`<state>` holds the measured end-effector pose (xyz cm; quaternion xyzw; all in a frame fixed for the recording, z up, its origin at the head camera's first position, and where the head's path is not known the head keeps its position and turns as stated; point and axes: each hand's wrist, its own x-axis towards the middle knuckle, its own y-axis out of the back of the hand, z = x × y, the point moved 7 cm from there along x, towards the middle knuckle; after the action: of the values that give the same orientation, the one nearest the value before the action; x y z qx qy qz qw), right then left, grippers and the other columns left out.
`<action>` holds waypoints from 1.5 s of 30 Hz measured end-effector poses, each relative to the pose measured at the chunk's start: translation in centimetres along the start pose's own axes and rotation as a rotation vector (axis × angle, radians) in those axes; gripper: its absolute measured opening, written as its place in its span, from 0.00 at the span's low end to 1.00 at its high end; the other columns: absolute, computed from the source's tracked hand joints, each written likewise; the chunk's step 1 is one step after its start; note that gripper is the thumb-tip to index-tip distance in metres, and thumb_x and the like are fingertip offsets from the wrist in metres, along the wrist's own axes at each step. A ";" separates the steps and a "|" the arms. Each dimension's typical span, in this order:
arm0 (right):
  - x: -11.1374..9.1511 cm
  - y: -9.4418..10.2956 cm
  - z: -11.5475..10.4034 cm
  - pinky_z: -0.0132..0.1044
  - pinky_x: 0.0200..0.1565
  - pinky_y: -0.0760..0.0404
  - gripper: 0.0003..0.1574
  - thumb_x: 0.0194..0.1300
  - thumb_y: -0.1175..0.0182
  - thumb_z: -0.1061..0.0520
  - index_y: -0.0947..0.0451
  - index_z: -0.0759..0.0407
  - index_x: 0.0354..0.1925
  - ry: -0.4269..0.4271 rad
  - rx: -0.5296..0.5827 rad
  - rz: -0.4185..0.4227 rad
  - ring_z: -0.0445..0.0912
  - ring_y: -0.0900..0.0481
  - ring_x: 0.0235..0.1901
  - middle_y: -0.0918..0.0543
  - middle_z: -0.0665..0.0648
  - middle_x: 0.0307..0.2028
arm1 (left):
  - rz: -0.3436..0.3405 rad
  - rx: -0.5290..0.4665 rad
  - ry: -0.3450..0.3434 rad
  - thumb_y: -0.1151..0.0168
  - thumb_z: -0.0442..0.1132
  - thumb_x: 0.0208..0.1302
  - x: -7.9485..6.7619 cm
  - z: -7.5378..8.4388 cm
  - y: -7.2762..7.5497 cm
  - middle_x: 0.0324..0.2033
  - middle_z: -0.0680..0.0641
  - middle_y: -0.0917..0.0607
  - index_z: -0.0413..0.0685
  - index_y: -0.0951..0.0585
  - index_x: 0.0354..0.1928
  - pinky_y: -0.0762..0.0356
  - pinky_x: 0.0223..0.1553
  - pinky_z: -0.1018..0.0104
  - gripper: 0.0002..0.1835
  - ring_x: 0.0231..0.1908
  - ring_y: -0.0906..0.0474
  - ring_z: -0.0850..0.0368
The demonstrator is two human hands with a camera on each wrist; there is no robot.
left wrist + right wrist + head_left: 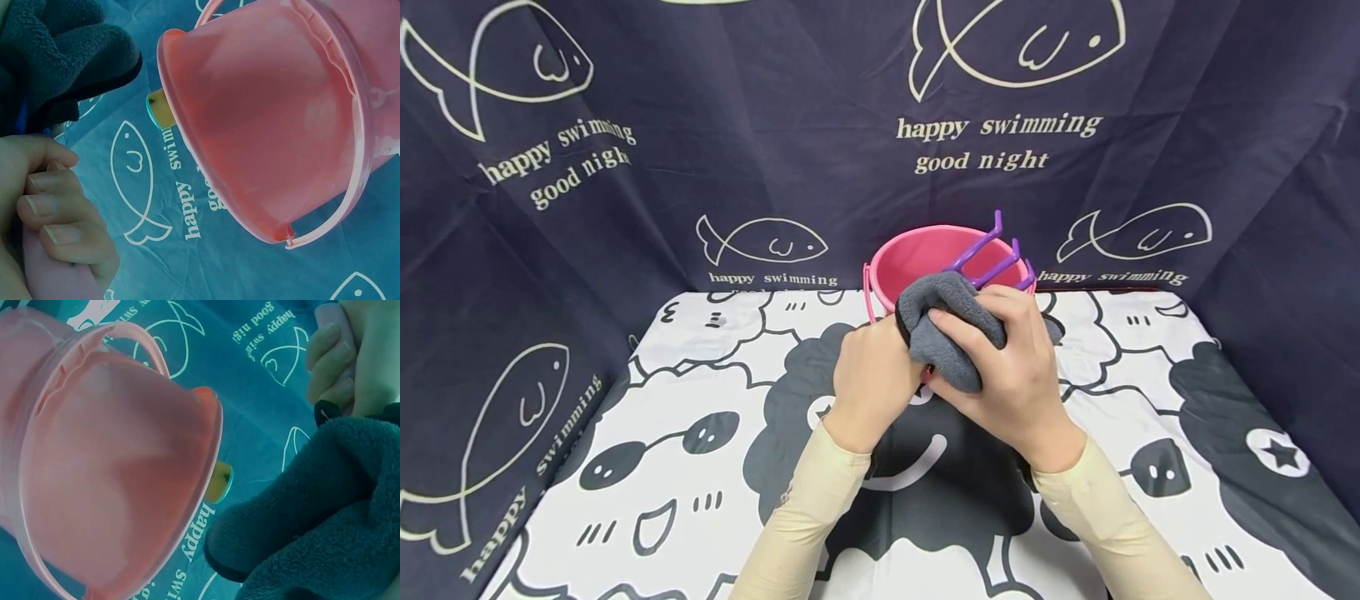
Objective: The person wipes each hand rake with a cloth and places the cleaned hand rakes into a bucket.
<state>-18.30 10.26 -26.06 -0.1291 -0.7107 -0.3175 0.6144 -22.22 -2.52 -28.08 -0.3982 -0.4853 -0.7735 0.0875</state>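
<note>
My left hand (874, 375) is curled round a pink handle (56, 275), which also shows in the right wrist view. Purple rake prongs (981, 254) stick out past a folded grey cloth (947, 325), pointing up and to the right. My right hand (1015, 375) holds the cloth, thumb and fingers bent into it, just to the right of the left fist. Cloth and hands hide where the prongs meet the handle. Behind them stands a pink bucket (898, 258), its mouth partly covered by prongs and cloth in the head view.
The bucket has a pink carry handle (359, 169). A yellow piece with a teal edge (162, 111) shows beside its rim in both wrist views. A black-and-white cartoon cloth (715, 500) covers the table; dark fish-print curtains (820, 133) rise behind and at the sides.
</note>
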 end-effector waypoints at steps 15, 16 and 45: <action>-0.1 0.6 0.7 0.55 0.51 0.27 0.27 0.53 0.34 0.52 0.16 0.54 0.53 -0.068 -0.026 -0.004 0.64 0.26 0.45 0.24 0.70 0.45 | -0.020 0.029 -0.009 0.32 0.34 0.58 0.2 0.5 -0.2 0.17 0.50 0.17 0.47 0.19 0.26 0.19 0.24 0.58 0.05 0.19 0.17 0.52; 0.0 0.7 0.8 0.55 0.51 0.27 0.27 0.52 0.34 0.52 0.16 0.54 0.53 -0.071 -0.022 0.000 0.64 0.26 0.45 0.24 0.70 0.45 | -0.021 0.033 -0.010 0.32 0.34 0.58 0.2 0.5 -0.2 0.17 0.50 0.17 0.47 0.19 0.27 0.19 0.24 0.58 0.05 0.19 0.17 0.52; 1.1 4.8 4.7 0.34 0.62 0.32 0.27 0.44 0.34 0.57 0.15 0.58 0.47 -0.366 0.011 0.126 0.64 0.27 0.54 0.27 0.78 0.51 | -0.022 0.045 -0.044 0.37 0.42 0.62 0.5 0.7 -0.5 0.11 0.56 0.29 0.54 0.16 0.51 0.43 0.15 0.71 0.15 0.10 0.43 0.63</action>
<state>-19.46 16.59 -23.78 -0.2256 -0.8028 -0.2459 0.4940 -22.47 -1.58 -27.95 -0.4078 -0.5088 -0.7542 0.0773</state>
